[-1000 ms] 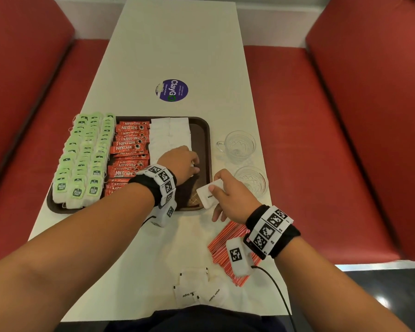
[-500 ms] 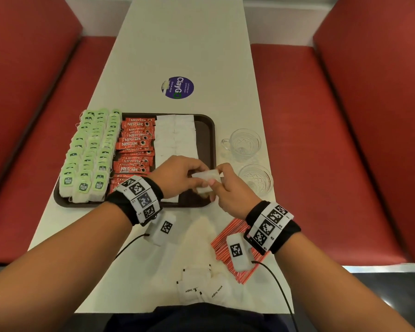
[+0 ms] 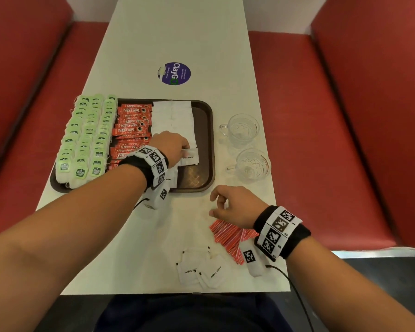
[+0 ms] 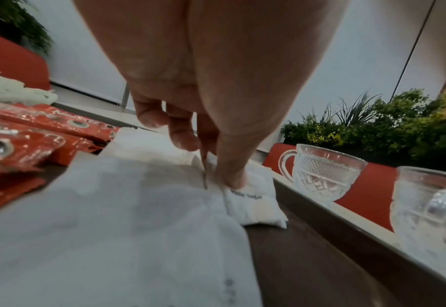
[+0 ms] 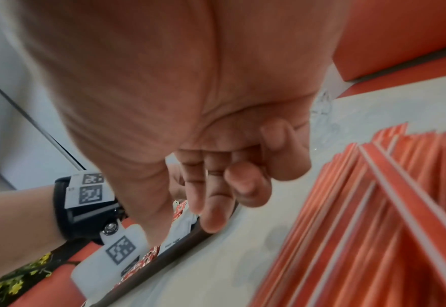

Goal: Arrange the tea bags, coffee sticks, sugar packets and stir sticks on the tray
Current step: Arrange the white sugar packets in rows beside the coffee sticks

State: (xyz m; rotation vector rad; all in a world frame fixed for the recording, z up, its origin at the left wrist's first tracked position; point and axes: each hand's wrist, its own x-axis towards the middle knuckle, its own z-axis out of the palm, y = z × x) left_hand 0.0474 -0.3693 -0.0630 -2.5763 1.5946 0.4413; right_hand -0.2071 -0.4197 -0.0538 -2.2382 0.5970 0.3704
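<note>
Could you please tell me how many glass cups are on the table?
2. One clear glass cup stands just right of the brown tray; the second glass cup stands beside it, nearer the person.

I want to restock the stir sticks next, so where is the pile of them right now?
In the head view the red stir sticks lie on the white table, off the tray, under the right hand and right of the loose sugar packets.

Two clear glass cups (image 3: 240, 129) (image 3: 251, 164) stand on the white table (image 3: 177, 32) between red benches (image 3: 321, 140), near a round sticker (image 3: 174, 73).
</note>
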